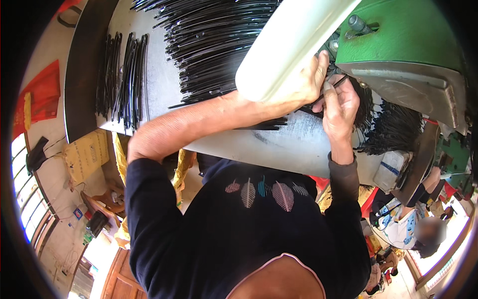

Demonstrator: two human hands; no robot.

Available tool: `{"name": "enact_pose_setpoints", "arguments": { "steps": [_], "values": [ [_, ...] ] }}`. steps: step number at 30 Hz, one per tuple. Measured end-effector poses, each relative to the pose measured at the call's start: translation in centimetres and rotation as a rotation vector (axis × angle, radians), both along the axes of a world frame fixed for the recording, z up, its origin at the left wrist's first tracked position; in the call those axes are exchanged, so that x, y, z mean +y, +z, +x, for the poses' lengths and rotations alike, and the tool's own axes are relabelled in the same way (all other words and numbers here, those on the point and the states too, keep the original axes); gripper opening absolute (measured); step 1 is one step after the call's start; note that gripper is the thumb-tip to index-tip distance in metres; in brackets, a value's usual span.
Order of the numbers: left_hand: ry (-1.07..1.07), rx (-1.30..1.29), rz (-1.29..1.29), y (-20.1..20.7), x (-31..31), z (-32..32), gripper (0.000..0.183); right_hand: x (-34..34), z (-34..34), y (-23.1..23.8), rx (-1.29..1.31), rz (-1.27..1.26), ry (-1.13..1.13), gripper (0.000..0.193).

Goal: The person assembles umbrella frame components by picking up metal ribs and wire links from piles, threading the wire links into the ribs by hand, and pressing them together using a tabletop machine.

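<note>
Pinching a slim, plastic-looking black strip (340, 80) in the right bare-handed grip (341, 103), upper right of the frame! No telling wide or narrow on the left grip (307, 85), partly covered. Probably light, springy, slick; best taken near one end.

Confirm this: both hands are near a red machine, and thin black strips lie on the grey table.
Wrong colour: the head view shows the machine is green. The left hand and right hand are near it, and the black strips lie on the table.
</note>
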State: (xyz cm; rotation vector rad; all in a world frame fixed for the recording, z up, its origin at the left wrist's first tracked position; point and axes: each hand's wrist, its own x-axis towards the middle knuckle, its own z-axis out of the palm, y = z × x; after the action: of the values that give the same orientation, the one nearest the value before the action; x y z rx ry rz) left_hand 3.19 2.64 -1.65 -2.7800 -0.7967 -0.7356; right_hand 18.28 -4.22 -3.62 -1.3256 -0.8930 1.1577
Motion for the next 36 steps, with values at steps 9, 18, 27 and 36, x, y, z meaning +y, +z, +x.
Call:
{"name": "enact_pose_setpoints", "arguments": {
  "steps": [9,18,27,36],
  "values": [
    [-0.037,-0.246,-0.6,-0.4,-1.5,-2.6,0.014,-1.0,-1.0,-0.1,0.447,0.046,0.077,0.021],
    [0.011,-0.547,-2.146,0.7,0.2,-6.2,0.018,-0.7,-1.4,-0.7,0.529,-0.029,0.138,0.03],
    [0.071,-0.436,-1.91,1.1,0.5,-7.8,0.027,0.5,-2.0,-0.6,0.664,-0.032,0.183,0.037],
    [0.177,-0.512,-1.666,2.3,-0.3,-8.4,0.03,-0.8,-1.3,-0.2,0.687,0.11,0.081,0.03]
  ]
}}
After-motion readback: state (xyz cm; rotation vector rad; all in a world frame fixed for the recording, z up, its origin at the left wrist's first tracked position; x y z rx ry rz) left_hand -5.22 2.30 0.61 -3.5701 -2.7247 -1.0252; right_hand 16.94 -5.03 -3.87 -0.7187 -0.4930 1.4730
